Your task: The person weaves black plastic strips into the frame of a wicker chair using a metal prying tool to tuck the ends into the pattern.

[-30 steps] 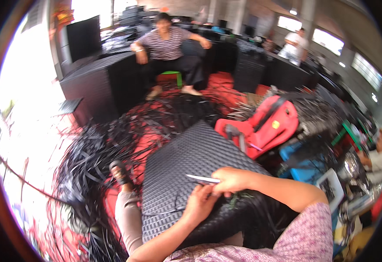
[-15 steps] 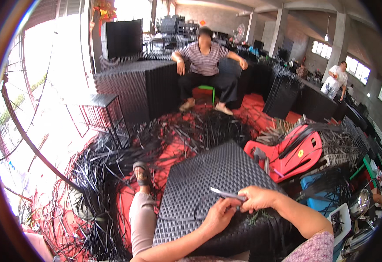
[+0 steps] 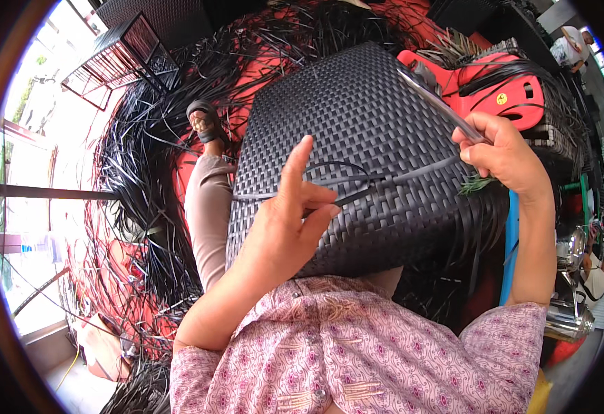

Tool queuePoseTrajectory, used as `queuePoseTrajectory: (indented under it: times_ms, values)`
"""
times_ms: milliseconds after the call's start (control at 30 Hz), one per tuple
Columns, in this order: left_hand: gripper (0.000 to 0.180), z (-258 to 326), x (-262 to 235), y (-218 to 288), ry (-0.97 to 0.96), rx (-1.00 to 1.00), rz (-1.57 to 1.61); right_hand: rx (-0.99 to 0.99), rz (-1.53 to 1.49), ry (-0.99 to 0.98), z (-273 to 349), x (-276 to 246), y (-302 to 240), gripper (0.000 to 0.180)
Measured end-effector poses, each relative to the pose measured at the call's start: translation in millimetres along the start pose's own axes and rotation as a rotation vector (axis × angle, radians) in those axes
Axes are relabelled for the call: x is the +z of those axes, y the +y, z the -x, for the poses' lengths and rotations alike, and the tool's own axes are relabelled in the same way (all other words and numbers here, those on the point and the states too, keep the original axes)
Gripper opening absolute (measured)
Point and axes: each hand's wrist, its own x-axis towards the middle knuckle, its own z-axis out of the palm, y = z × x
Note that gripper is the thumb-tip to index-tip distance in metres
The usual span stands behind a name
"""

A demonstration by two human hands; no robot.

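Note:
Before me lies a woven black panel [image 3: 329, 103] of flat plastic strips, sloping away, with loose strip ends at its right front edge. My left hand [image 3: 285, 214] is over its near part, index finger raised, thumb and middle finger pinching a dark plastic strip [image 3: 356, 195]. Another bit of strip arches above the weave beside it. On the right, my right hand [image 3: 502, 148] grips a long, thin grey pointed tool [image 3: 430, 94], its tip toward the far right corner. A flat grey strip [image 3: 426, 168] runs across the weave to that hand.
Tangled black strips [image 3: 150, 145] cover the red floor on the left and beyond. A red plastic chair seat [image 3: 502, 90] lies at the far right. A black wire-frame stand [image 3: 119, 58] is at the far left. Below the right hand are green tufts [image 3: 476, 183].
My hands have moved apart: the right one went right with the tool, the left one to the left with its index finger raised. The view has tilted down, and the seated person is out of sight.

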Motion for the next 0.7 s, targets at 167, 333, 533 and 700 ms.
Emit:
queuePoseTrajectory:
  times_ms: [167,333,533,700]
  values:
    - [0.055,-16,-13,5,-0.246,0.143,-0.149,0.001,-0.051,0.036,-2,-11,7,0.02]
    - [0.045,-44,-4,13,-0.246,0.553,-0.581,0.02,-0.083,0.062,-4,-31,15,0.022]
    - [0.035,-77,2,4,0.107,0.803,-0.55,0.086,-0.129,0.087,0,-41,34,0.022]
    - [0.021,-89,24,-18,0.124,0.33,0.23,0.115,-0.152,0.109,2,-44,52,0.021]
